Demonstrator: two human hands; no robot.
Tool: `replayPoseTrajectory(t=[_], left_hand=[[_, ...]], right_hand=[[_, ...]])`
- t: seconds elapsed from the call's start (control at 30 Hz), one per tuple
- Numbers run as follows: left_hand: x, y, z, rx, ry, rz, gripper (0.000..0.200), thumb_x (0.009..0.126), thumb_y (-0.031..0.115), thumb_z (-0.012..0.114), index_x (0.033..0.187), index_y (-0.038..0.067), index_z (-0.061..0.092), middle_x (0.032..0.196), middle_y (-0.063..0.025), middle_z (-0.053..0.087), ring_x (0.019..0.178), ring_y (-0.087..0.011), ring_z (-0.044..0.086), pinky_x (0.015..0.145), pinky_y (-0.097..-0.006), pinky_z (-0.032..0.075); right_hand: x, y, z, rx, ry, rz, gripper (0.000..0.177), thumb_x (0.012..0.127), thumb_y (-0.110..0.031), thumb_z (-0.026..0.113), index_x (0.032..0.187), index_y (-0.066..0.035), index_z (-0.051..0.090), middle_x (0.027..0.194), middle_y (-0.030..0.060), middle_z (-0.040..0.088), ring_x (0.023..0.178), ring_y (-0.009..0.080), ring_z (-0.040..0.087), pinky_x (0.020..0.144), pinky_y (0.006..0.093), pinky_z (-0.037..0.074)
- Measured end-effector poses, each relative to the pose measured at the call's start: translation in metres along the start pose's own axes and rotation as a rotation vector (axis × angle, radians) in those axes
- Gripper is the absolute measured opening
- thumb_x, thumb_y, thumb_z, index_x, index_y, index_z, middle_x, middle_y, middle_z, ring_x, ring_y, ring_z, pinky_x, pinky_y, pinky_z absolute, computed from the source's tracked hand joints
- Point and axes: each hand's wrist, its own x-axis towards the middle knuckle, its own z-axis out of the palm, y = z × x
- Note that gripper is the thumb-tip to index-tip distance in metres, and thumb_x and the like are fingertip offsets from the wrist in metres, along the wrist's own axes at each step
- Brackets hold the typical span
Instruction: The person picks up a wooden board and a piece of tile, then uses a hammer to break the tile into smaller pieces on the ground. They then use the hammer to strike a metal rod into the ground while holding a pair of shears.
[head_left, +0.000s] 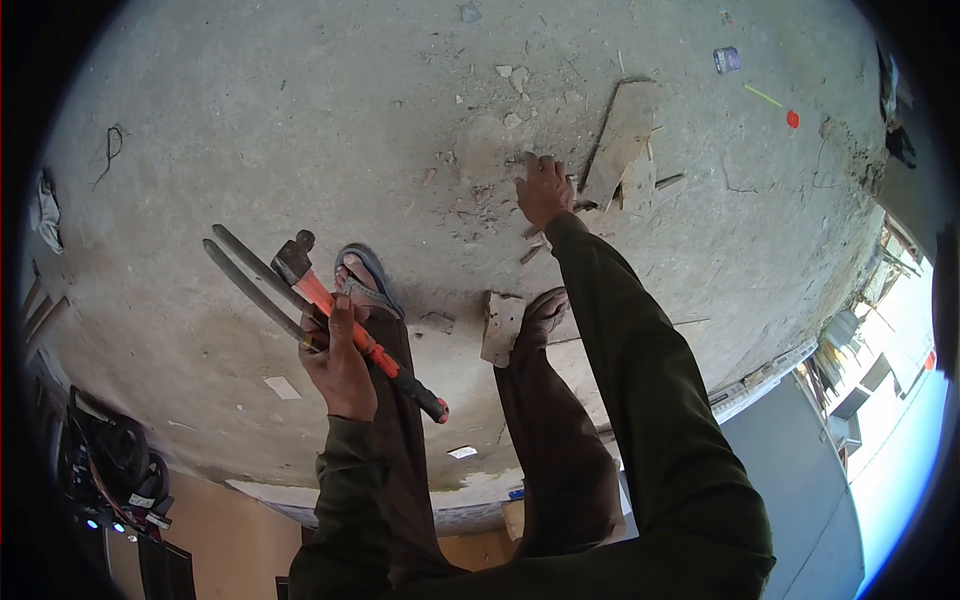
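Note:
My left hand (343, 372) is closed around a hammer (372, 350) with a dark metal head and a red-and-black handle. The same hand grips two long grey metal bars (262, 283), which stick out past its fingers to the upper left. Reaching forward and down, my right hand (546, 190) is over broken rubble (490, 190) on the concrete floor, its fingers somewhat apart. No held object shows in it, though the undersides of the fingers are hidden. Just right of this hand lies a flat wooden board (622, 140), with splintered wood pieces (637, 185) by its lower end.
A small wood block (502, 328) lies against my right foot (545, 312); my left foot (362, 278) wears a sandal. Tangled black equipment (115, 460) stands at lower left. A purple packet (726, 60) and a red scrap (792, 119) lie at upper right.

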Motion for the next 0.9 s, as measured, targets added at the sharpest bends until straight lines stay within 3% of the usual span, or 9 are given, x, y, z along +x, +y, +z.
replayPoseTrajectory(t=[0.1,0.17,0.33,0.47,0.7,0.8,0.83,0.9], left_hand=[[0.003,0.002,0.000,0.067,0.009,0.016,0.023,0.086,0.028,0.062,0.088,0.007,0.053,0.075,-0.0014,0.055,0.051,-0.0036,0.041,0.047,-0.0212,0.032],[0.002,0.004,-0.001,0.064,-0.003,0.015,0.024,0.086,0.029,0.062,0.087,0.007,0.053,0.074,-0.0012,0.055,0.051,-0.0031,0.039,0.046,-0.0204,0.030],[0.006,0.009,0.002,0.084,0.023,0.019,0.025,0.086,0.030,0.062,0.086,0.007,0.053,0.071,-0.0003,0.053,0.051,-0.0028,0.038,0.046,-0.0205,0.029],[0.001,0.005,0.002,0.129,0.020,0.016,0.024,0.087,0.030,0.061,0.083,0.008,0.053,0.070,0.0011,0.053,0.050,-0.0027,0.037,0.047,-0.0206,0.029],[-0.006,0.003,0.017,0.131,-0.092,0.001,0.022,0.089,0.028,0.060,0.085,0.007,0.054,0.073,-0.0002,0.057,0.056,-0.0027,0.041,0.052,-0.0212,0.034],[-0.009,0.006,0.026,0.079,-0.116,0.020,0.021,0.089,0.027,0.060,0.085,0.006,0.055,0.073,-0.0013,0.057,0.058,-0.0034,0.042,0.054,-0.0220,0.036],[-0.007,0.003,0.025,0.110,-0.131,0.090,0.022,0.089,0.027,0.060,0.086,0.006,0.055,0.073,-0.0020,0.057,0.060,-0.0048,0.045,0.056,-0.0229,0.037],[-0.012,0.004,0.021,0.163,-0.138,0.011,0.022,0.089,0.027,0.060,0.086,0.005,0.055,0.073,-0.0019,0.057,0.060,-0.0049,0.045,0.056,-0.0227,0.037]], right_hand=[[0.017,0.026,0.031,-0.211,-0.174,-0.177,0.021,0.080,-0.017,0.056,0.098,-0.006,0.058,0.098,0.0140,0.055,0.093,0.0336,0.055,0.079,0.0486,0.045],[0.024,0.034,0.028,-0.164,-0.199,-0.163,0.018,0.079,-0.015,0.054,0.094,-0.006,0.058,0.097,0.0128,0.056,0.094,0.0327,0.056,0.079,0.0477,0.046],[0.027,0.039,0.027,-0.094,-0.125,-0.229,0.011,0.077,-0.010,0.051,0.083,-0.008,0.060,0.093,0.0096,0.058,0.093,0.0301,0.057,0.079,0.0442,0.046],[0.042,0.039,0.022,-0.137,-0.148,-0.292,0.012,0.076,-0.009,0.051,0.083,-0.009,0.061,0.093,0.0092,0.058,0.092,0.0295,0.057,0.078,0.0447,0.046],[0.029,0.039,0.020,-0.121,-0.239,-0.138,0.014,0.075,-0.009,0.052,0.084,-0.009,0.062,0.093,0.0094,0.060,0.091,0.0291,0.058,0.079,0.0451,0.045],[0.025,0.049,0.032,-0.039,-0.125,-0.214,0.014,0.077,-0.009,0.051,0.085,-0.009,0.062,0.092,0.0098,0.061,0.095,0.0300,0.058,0.078,0.0461,0.045],[0.036,0.048,0.019,-0.151,-0.178,-0.323,0.016,0.078,-0.009,0.051,0.089,-0.009,0.063,0.094,0.0100,0.060,0.098,0.0299,0.058,0.081,0.0449,0.046],[0.055,0.041,0.007,-0.183,-0.308,-0.295,0.017,0.078,-0.009,0.051,0.091,-0.009,0.062,0.095,0.0103,0.060,0.098,0.0304,0.058,0.081,0.0452,0.046]])
